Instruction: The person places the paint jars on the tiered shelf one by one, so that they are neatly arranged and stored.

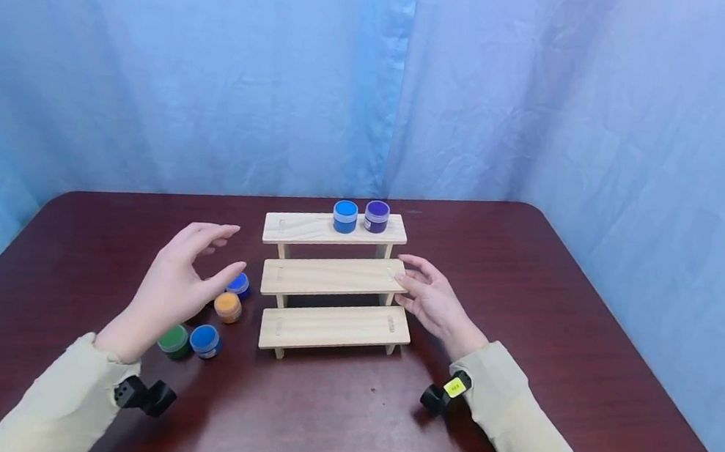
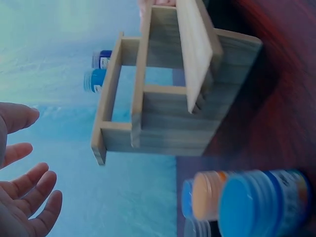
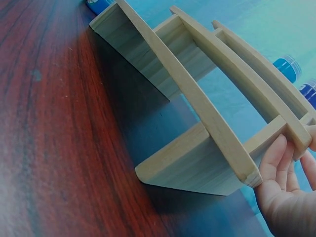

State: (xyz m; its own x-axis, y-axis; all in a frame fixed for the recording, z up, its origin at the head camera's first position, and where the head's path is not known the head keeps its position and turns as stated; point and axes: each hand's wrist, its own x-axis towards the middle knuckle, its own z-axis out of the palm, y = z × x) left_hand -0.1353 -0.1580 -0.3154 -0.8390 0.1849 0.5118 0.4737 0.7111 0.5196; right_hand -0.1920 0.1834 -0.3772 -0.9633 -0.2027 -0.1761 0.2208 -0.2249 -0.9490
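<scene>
A three-step wooden display stand (image 1: 330, 279) stands on the table. My right hand (image 1: 432, 297) grips the right end of its middle step, thumb over the board and fingers at the support below, as the right wrist view shows. On the top step sit a light blue paint jar (image 1: 345, 217) and a purple paint jar (image 1: 377, 217). My left hand (image 1: 178, 274) is raised left of the stand with thumb and fingers spread, holding nothing. Near it stand an orange jar (image 1: 228, 308), a blue jar (image 1: 206, 341), a green jar (image 1: 174, 341) and a darker blue jar (image 1: 238, 284), partly hidden.
The dark red wooden table (image 1: 563, 335) has rounded far corners. Light blue curtains (image 1: 219, 78) hang behind it and along the right side. A black camera (image 1: 145, 396) is strapped on the left wrist, another (image 1: 444, 393) on the right.
</scene>
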